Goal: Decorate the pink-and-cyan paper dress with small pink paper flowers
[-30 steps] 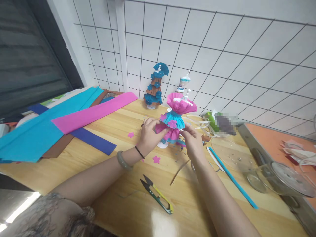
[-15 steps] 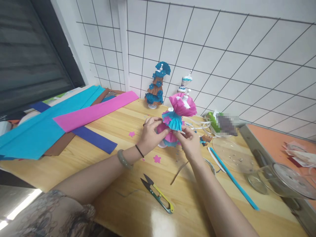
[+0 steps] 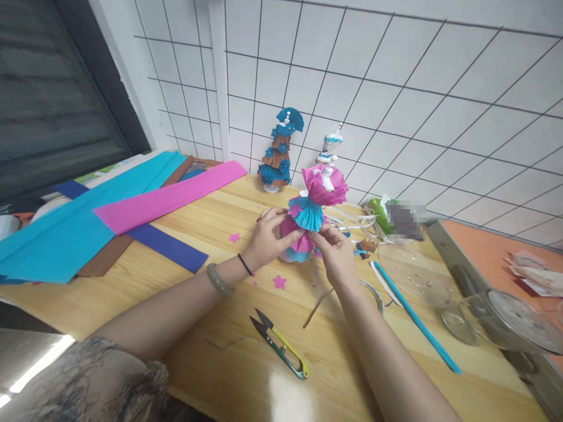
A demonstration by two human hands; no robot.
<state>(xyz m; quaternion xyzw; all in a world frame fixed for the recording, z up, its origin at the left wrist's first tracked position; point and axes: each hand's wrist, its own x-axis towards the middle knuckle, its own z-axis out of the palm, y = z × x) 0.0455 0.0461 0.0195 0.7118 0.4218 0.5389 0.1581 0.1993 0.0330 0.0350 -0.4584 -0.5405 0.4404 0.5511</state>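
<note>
A small paper doll (image 3: 313, 202) in a pink and turquoise crepe dress stands on the wooden table (image 3: 211, 234). My left hand (image 3: 268, 237) is curled round the left side of its pink skirt. On the right side my right hand (image 3: 335, 252) pinches the dress just under the turquoise ruffle. A pink paper flower sticks to the ruffle.
Long pink (image 3: 167, 199), turquoise (image 3: 74, 231), dark blue and brown crepe sheets lie at the left. Two finished paper dolls (image 3: 279, 152) stand by the tiled wall. Thread snips (image 3: 281, 346) lie near me. Loose pink flowers (image 3: 278, 282), a blue strip (image 3: 413, 316), ribbon and clear lids (image 3: 505, 319) lie about.
The doll has been turned and tipped a little between my hands, and my right hand has moved in closer under the turquoise ruffle.
</note>
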